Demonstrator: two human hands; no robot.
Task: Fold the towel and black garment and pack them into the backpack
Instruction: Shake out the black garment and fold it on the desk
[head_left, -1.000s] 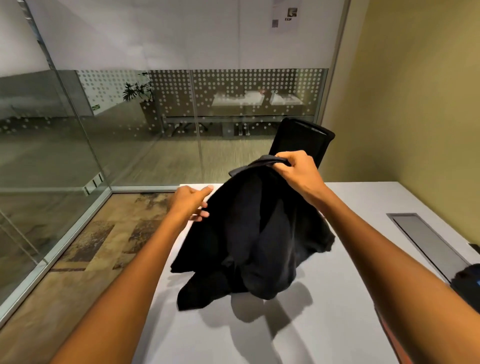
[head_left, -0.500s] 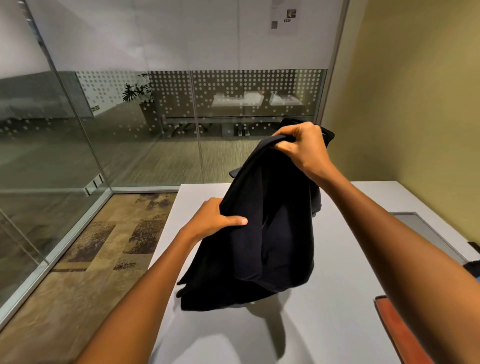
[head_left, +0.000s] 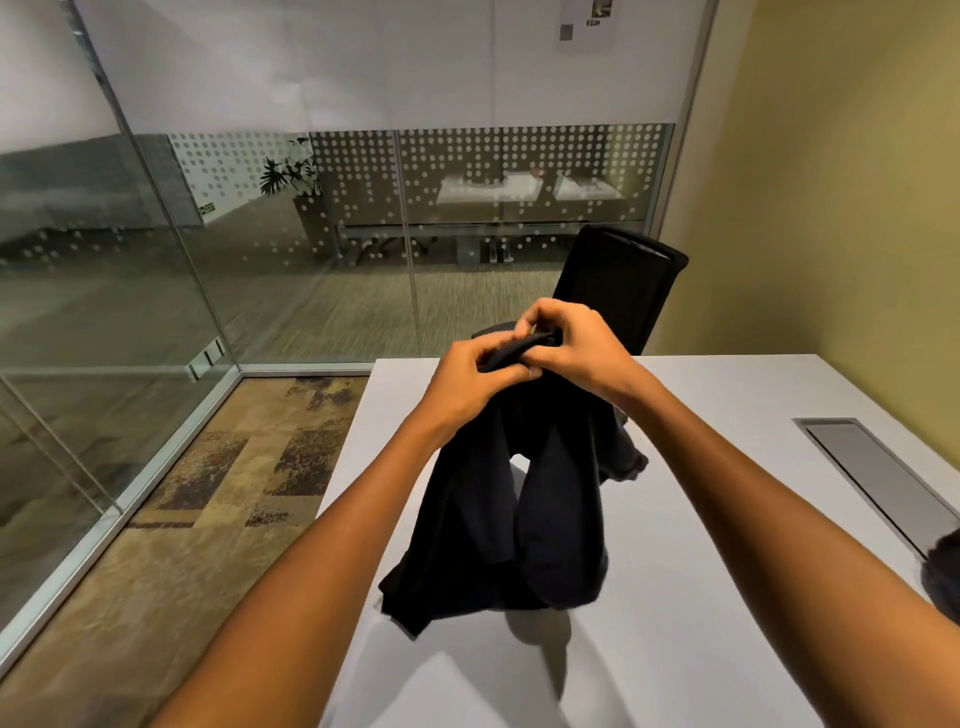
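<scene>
Paper notice (head_left: 587, 23) on glass wall (head_left: 467, 78) — print too small; nothing legible.

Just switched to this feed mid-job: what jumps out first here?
Dead centre, the left hand and right hand meet above the white table, both pinching the bunched top edge of the black garment, which hangs down with its lower end near the tabletop. Behind them a black office chair stands at the table's far edge, in front of the dotted glass wall.
</scene>
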